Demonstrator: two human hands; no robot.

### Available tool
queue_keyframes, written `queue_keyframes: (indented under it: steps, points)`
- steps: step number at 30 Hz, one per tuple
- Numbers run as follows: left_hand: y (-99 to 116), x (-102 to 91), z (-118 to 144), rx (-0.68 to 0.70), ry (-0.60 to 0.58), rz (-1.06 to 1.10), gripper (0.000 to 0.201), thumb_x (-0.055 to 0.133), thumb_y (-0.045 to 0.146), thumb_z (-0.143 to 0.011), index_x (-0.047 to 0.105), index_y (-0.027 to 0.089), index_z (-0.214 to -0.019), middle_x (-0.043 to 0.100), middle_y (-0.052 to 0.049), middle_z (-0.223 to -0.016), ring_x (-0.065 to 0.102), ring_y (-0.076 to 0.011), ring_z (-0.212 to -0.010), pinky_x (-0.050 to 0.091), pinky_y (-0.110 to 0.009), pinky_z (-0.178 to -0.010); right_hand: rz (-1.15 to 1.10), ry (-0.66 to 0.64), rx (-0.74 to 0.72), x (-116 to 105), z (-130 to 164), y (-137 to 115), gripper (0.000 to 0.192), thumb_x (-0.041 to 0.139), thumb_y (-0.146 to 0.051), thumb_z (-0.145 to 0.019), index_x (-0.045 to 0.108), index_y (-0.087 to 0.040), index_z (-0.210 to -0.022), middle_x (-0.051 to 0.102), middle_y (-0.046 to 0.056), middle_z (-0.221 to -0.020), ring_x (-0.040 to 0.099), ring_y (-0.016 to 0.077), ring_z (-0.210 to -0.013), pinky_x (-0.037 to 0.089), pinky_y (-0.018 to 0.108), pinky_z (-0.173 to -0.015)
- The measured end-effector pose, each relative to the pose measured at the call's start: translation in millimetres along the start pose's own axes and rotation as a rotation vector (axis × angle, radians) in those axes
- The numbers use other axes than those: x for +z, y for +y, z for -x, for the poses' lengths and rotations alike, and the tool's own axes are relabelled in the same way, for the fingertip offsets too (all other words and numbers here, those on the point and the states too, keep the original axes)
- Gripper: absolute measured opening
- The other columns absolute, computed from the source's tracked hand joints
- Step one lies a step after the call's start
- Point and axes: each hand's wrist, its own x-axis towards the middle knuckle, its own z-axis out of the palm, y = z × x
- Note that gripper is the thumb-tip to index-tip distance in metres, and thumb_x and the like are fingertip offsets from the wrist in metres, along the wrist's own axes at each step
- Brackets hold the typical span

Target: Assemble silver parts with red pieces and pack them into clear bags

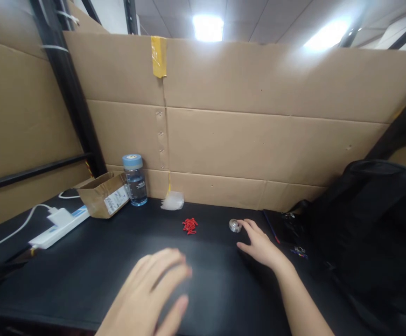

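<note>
While the right hand (261,245) reaches in right of centre in the frame, its fingertips sit at the edge of one clear tape roll (234,227); contact or just beside, cannot tell. Grip on the right is loose, thumb and fingers apart, not clasped round the roll. Roll lies on the black table (84,275), looks flat with round face up, hole axis roughly upright; being round, no clear long axis across the table. Left hand (147,289), one, blurred, lower centre-left, fingers spread and slightly curled, nothing seen in its grip. Centre: one pile of red clips (189,226), overlapping, pieces too small to count. Above and left of the pile: some translucent plastic (172,201), count unclear, near the cardboard wall (217,140). Left of that: one blue-lidded bottle (136,182), upright, just beside one open carton (100,198). Far left: one white power strip (45,238), running lower left to upper right, one white adapter (61,217) on it. Right side: one thin pen-like stick (271,227), slanting upper left to lower right, and one big black bag (374,242) at the edge.
</note>
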Motion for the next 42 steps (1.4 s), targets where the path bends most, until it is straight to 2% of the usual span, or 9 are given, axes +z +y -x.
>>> queue_keyframes:
  steps: [3, 6, 10, 15, 20, 24, 30, 35, 42]
  points:
    - [-23, 15.3, -25, 0.013, -0.116, -0.044, 0.053, 0.043, 0.054, -0.101, 0.041, 0.039, -0.152, 0.042, 0.0, -0.159, 0.04, -0.0311, -0.145, 0.04, -0.051, -0.115, 0.037, 0.015, -0.048, 5, 51, -21, 0.062, 0.059, -0.044, -0.091, 0.042, -0.037, -0.15, 0.04, 0.005, -0.158, 0.041, 0.0337, -0.143, 0.038, 0.052, -0.113]
    - [-37, 31.0, -26, -0.006, -0.163, -0.119, 0.058, 0.037, 0.054, -0.102, 0.028, 0.041, -0.157, 0.032, 0.001, -0.163, 0.034, -0.033, -0.148, 0.036, -0.056, -0.117, 0.122, 0.009, -0.042, 30, 103, -26, 0.072, 0.063, -0.058, -0.086, 0.038, -0.045, -0.152, 0.03, -0.002, -0.164, 0.026, 0.0402, -0.15, 0.027, 0.061, -0.119]
    - [-36, 40.3, -19, 0.017, -0.158, -0.169, 0.057, 0.037, 0.055, -0.102, 0.019, 0.051, -0.156, 0.024, 0.008, -0.164, 0.031, -0.0328, -0.15, 0.037, -0.057, -0.114, 0.17, 0.082, 0.057, 59, 136, -20, 0.065, 0.053, -0.058, -0.092, 0.033, -0.048, -0.153, 0.034, -0.005, -0.161, 0.031, 0.0409, -0.148, 0.034, 0.064, -0.115]
    - [-16, 54.1, -30, -0.039, -0.111, -0.179, 0.059, 0.036, 0.053, -0.102, 0.017, 0.046, -0.157, 0.024, 0.005, -0.164, 0.027, -0.0369, -0.151, 0.037, -0.061, -0.114, 0.204, 0.062, 0.068, 57, 133, -28, 0.063, 0.049, -0.059, -0.094, 0.03, -0.049, -0.153, 0.031, -0.006, -0.162, 0.029, 0.0401, -0.149, 0.034, 0.065, -0.114]
    - [2, 60.4, -45, 0.051, -0.172, -0.102, 0.059, 0.036, 0.052, -0.103, 0.015, 0.046, -0.157, 0.023, 0.006, -0.165, 0.023, -0.0366, -0.152, 0.033, -0.062, -0.116, 0.205, 0.051, 0.096, 51, 130, -36, 0.061, 0.048, -0.06, -0.096, 0.03, -0.049, -0.153, 0.029, -0.005, -0.163, 0.025, 0.0401, -0.15, 0.032, 0.066, -0.114]
    - [2, 57.9, -46, 0.043, -0.178, -0.068, 0.057, 0.037, 0.052, -0.103, 0.02, 0.047, -0.157, 0.025, 0.005, -0.164, 0.025, -0.0358, -0.151, 0.033, -0.061, -0.117, 0.188, 0.036, 0.099, 51, 130, -33, 0.06, 0.047, -0.061, -0.096, 0.032, -0.05, -0.153, 0.029, -0.005, -0.163, 0.027, 0.0395, -0.15, 0.032, 0.065, -0.114]
    - [0, 58.6, -44, 0.075, -0.118, -0.075, 0.057, 0.042, 0.05, -0.102, 0.026, 0.046, -0.156, 0.028, 0.005, -0.163, 0.026, -0.0347, -0.151, 0.034, -0.057, -0.117, 0.179, 0.044, 0.093, 52, 131, -31, 0.06, 0.048, -0.061, -0.095, 0.033, -0.049, -0.152, 0.03, -0.005, -0.163, 0.026, 0.0398, -0.15, 0.031, 0.065, -0.114]
    - [0, 56.9, -44, 0.062, -0.141, -0.077, 0.056, 0.04, 0.051, -0.102, 0.025, 0.047, -0.156, 0.026, 0.006, -0.164, 0.026, -0.0349, -0.151, 0.032, -0.06, -0.117, 0.185, 0.048, 0.089, 53, 131, -30, 0.06, 0.047, -0.06, -0.096, 0.032, -0.049, -0.153, 0.029, -0.005, -0.163, 0.024, 0.0392, -0.151, 0.03, 0.064, -0.115]
    - [-1, 60.1, -42, 0.056, -0.148, -0.022, 0.055, 0.042, 0.05, -0.102, 0.03, 0.046, -0.155, 0.03, 0.003, -0.164, 0.024, -0.0353, -0.152, 0.029, -0.061, -0.118, 0.183, 0.053, 0.078, 53, 132, -30, 0.058, 0.047, -0.057, -0.097, 0.034, -0.047, -0.153, 0.03, -0.004, -0.163, 0.025, 0.0382, -0.151, 0.029, 0.064, -0.115]
